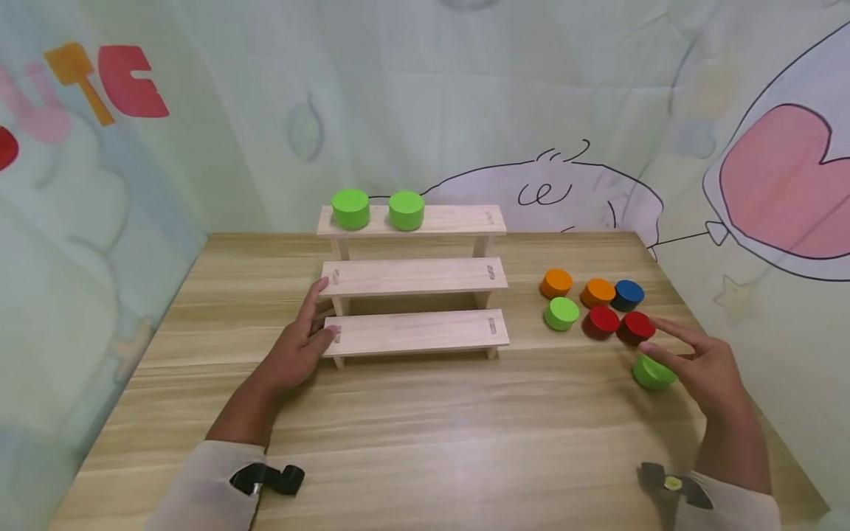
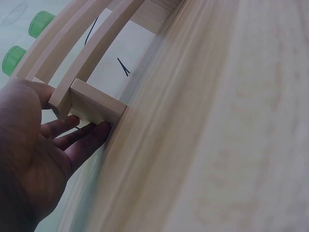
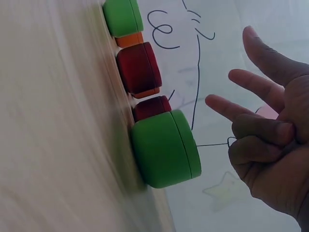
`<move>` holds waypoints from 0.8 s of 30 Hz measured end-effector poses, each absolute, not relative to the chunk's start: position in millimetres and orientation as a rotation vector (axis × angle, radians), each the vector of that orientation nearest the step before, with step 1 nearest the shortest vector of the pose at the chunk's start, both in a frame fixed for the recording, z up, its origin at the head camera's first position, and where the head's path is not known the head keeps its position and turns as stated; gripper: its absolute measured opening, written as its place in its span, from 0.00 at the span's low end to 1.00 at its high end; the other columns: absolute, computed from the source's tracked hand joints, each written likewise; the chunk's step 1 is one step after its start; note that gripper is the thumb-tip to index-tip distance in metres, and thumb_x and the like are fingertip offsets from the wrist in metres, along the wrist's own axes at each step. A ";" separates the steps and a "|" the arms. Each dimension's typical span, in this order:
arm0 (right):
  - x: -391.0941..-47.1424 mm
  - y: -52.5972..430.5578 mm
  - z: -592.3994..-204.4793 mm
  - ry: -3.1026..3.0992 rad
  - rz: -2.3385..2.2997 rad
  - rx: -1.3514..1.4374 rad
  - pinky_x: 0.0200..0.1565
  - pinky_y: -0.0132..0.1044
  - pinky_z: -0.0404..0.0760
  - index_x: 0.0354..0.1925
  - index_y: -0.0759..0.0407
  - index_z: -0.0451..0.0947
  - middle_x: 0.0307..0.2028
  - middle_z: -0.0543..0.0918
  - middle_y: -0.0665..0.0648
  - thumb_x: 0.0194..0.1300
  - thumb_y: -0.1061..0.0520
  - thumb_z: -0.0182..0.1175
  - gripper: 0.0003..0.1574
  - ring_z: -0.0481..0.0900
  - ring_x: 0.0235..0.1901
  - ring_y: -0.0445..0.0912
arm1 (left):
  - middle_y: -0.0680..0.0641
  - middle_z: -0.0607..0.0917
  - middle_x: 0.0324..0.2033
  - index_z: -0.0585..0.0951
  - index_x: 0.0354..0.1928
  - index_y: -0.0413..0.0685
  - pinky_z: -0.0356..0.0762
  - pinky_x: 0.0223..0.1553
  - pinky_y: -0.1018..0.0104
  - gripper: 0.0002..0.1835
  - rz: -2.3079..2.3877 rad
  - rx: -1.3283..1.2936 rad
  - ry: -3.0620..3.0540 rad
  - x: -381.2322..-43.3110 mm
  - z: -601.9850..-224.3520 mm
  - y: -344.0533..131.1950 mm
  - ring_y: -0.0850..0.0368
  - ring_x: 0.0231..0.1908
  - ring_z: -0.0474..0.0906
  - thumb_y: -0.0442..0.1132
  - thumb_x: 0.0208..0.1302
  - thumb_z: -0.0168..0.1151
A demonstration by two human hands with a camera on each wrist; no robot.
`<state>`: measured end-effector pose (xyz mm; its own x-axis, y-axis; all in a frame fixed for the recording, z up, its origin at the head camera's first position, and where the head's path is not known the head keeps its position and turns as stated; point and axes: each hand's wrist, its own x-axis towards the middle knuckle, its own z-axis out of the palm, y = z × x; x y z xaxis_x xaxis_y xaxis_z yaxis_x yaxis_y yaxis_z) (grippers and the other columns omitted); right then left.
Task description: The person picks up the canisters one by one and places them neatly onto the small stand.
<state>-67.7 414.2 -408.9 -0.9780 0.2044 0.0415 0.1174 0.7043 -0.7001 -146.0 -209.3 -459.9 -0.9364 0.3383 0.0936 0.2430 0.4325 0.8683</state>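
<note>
A three-step wooden rack (image 1: pixel 415 333) stands on the table. My left hand (image 1: pixel 302 350) grips its left end, the thumb over the lowest step and fingertips against the end support (image 2: pixel 96 102). Two green cylinder blocks (image 1: pixel 350 209) sit on the left half of the top step. My right hand (image 1: pixel 707 372) hovers above a green block (image 1: pixel 653 373) at the right, holding nothing. Its thumb, index and middle fingers (image 3: pixel 251 82) reach out apart, the other two curled in. In the head view its index fingertip overlaps a red block (image 1: pixel 636 327).
Around the red block stand another red block (image 1: pixel 600 322), a blue block (image 1: pixel 627 295), two orange blocks (image 1: pixel 556 283) and one more green block (image 1: pixel 561 313). A printed curtain (image 1: pixel 265 118) hangs behind the wooden table (image 1: pixel 425 435).
</note>
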 end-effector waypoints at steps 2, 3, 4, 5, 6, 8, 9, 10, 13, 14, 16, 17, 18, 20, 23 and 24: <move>-67.0 418.5 -409.4 -2.827 1.107 -0.275 0.44 0.15 0.77 0.76 0.54 0.77 0.77 0.78 0.59 0.74 0.40 0.72 0.40 0.72 0.71 0.54 | 0.25 0.63 0.81 0.37 0.88 0.81 0.73 0.70 0.26 0.43 1.537 0.521 2.578 -146.1 -460.4 -209.4 0.22 0.76 0.69 0.41 0.88 0.47; -66.3 421.0 -409.4 -2.838 1.102 -0.279 0.44 0.15 0.77 0.76 0.53 0.77 0.76 0.79 0.56 0.74 0.40 0.72 0.40 0.73 0.70 0.51 | 0.25 0.63 0.81 0.37 0.88 0.81 0.73 0.70 0.26 0.43 1.538 0.520 2.577 -146.1 -460.5 -209.4 0.22 0.76 0.69 0.41 0.88 0.47; -65.2 424.0 -409.3 -2.850 1.085 -0.273 0.44 0.16 0.77 0.75 0.52 0.78 0.74 0.81 0.52 0.73 0.39 0.72 0.40 0.74 0.68 0.44 | 0.25 0.63 0.81 0.37 0.88 0.81 0.73 0.70 0.26 0.43 1.538 0.520 2.577 -146.4 -460.7 -209.5 0.22 0.76 0.69 0.40 0.88 0.47; -64.0 427.0 -409.1 -2.861 1.069 -0.264 0.45 0.16 0.75 0.74 0.51 0.80 0.73 0.82 0.49 0.73 0.39 0.73 0.39 0.73 0.64 0.36 | 0.25 0.63 0.81 0.37 0.88 0.82 0.73 0.70 0.26 0.43 1.539 0.522 2.576 -146.7 -460.9 -209.5 0.22 0.76 0.69 0.40 0.88 0.47; -62.8 430.2 -409.0 -2.868 1.061 -0.248 0.45 0.16 0.75 0.73 0.50 0.81 0.71 0.84 0.45 0.72 0.39 0.74 0.38 0.72 0.62 0.30 | 0.25 0.63 0.81 0.37 0.88 0.82 0.73 0.70 0.26 0.43 1.542 0.524 2.574 -147.1 -461.1 -209.3 0.22 0.76 0.69 0.40 0.88 0.47; -60.7 436.3 -409.5 -2.881 1.065 -0.218 0.45 0.18 0.76 0.71 0.50 0.83 0.68 0.84 0.37 0.71 0.41 0.75 0.36 0.67 0.56 0.19 | 0.25 0.63 0.81 0.37 0.88 0.82 0.73 0.70 0.26 0.43 1.547 0.530 2.569 -147.5 -461.3 -209.2 0.22 0.76 0.69 0.40 0.88 0.47; -60.4 438.7 -410.5 -2.890 1.080 -0.206 0.45 0.19 0.76 0.71 0.51 0.84 0.66 0.84 0.33 0.70 0.42 0.76 0.36 0.66 0.55 0.17 | 0.26 0.63 0.81 0.37 0.88 0.82 0.73 0.70 0.26 0.43 1.550 0.532 2.566 -147.6 -461.3 -209.1 0.22 0.76 0.69 0.40 0.88 0.48; -60.7 440.8 -411.3 -2.905 1.088 -0.194 0.45 0.20 0.76 0.70 0.52 0.84 0.65 0.83 0.30 0.69 0.42 0.77 0.36 0.64 0.54 0.15 | 0.26 0.63 0.81 0.37 0.88 0.82 0.73 0.70 0.26 0.43 1.552 0.533 2.564 -147.9 -461.2 -208.9 0.22 0.76 0.69 0.40 0.88 0.48; -63.5 446.1 -414.9 -2.961 1.099 -0.172 0.45 0.23 0.76 0.69 0.53 0.85 0.62 0.81 0.25 0.67 0.43 0.79 0.37 0.63 0.54 0.14 | 0.26 0.63 0.82 0.37 0.88 0.82 0.73 0.70 0.27 0.43 1.560 0.536 2.556 -148.5 -460.9 -207.9 0.23 0.76 0.69 0.40 0.88 0.48; -64.6 447.8 -416.3 -2.984 1.087 -0.163 0.46 0.23 0.76 0.69 0.53 0.85 0.61 0.81 0.25 0.66 0.43 0.79 0.38 0.63 0.54 0.14 | 0.26 0.63 0.82 0.37 0.88 0.82 0.73 0.70 0.27 0.44 1.561 0.535 2.555 -148.3 -460.6 -207.7 0.23 0.76 0.69 0.40 0.88 0.48; -66.6 450.8 -419.3 -3.018 1.060 -0.131 0.47 0.24 0.74 0.69 0.53 0.85 0.61 0.82 0.27 0.65 0.44 0.81 0.38 0.63 0.53 0.13 | 0.26 0.63 0.82 0.37 0.88 0.82 0.73 0.70 0.27 0.44 1.563 0.534 2.553 -148.2 -460.5 -207.5 0.23 0.77 0.69 0.40 0.88 0.48; -67.4 452.2 -420.8 -3.030 1.061 -0.121 0.51 0.29 0.77 0.69 0.53 0.85 0.61 0.82 0.28 0.64 0.44 0.81 0.38 0.63 0.54 0.13 | 0.27 0.63 0.82 0.37 0.88 0.82 0.73 0.70 0.27 0.43 1.564 0.533 2.552 -148.0 -460.5 -207.5 0.23 0.77 0.69 0.40 0.88 0.48; -67.8 453.1 -421.9 -3.043 1.080 -0.124 0.56 0.36 0.80 0.70 0.54 0.84 0.64 0.84 0.35 0.64 0.44 0.81 0.40 0.64 0.55 0.14 | 0.27 0.63 0.82 0.37 0.88 0.82 0.73 0.70 0.27 0.44 1.564 0.531 2.552 -147.8 -460.4 -207.5 0.23 0.77 0.69 0.40 0.88 0.47; -68.6 454.1 -423.2 -3.069 1.110 -0.127 0.65 0.52 0.80 0.71 0.55 0.83 0.69 0.84 0.46 0.64 0.45 0.81 0.41 0.65 0.58 0.18 | 0.27 0.63 0.82 0.37 0.88 0.82 0.72 0.71 0.27 0.43 1.565 0.526 2.551 -146.8 -459.5 -207.6 0.23 0.77 0.69 0.40 0.88 0.47; -69.0 454.1 -424.1 -3.102 1.149 -0.134 0.68 0.75 0.70 0.72 0.58 0.81 0.73 0.82 0.55 0.63 0.45 0.81 0.43 0.71 0.65 0.32 | 0.27 0.62 0.82 0.37 0.88 0.82 0.72 0.71 0.26 0.43 1.562 0.523 2.552 -146.1 -458.5 -207.8 0.23 0.77 0.68 0.40 0.88 0.48; -69.1 453.9 -424.2 -3.112 1.146 -0.131 0.68 0.76 0.70 0.72 0.58 0.81 0.73 0.81 0.60 0.63 0.45 0.81 0.44 0.73 0.68 0.41 | 0.27 0.62 0.82 0.37 0.88 0.82 0.72 0.71 0.26 0.43 1.560 0.520 2.554 -146.0 -458.3 -208.0 0.23 0.77 0.68 0.40 0.88 0.48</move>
<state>-69.1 453.9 -424.2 -0.9812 0.0126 -0.1924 0.1345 0.7602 -0.6356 -146.0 -208.0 -458.3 -0.9363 0.3400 0.0881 0.2337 0.4157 0.8790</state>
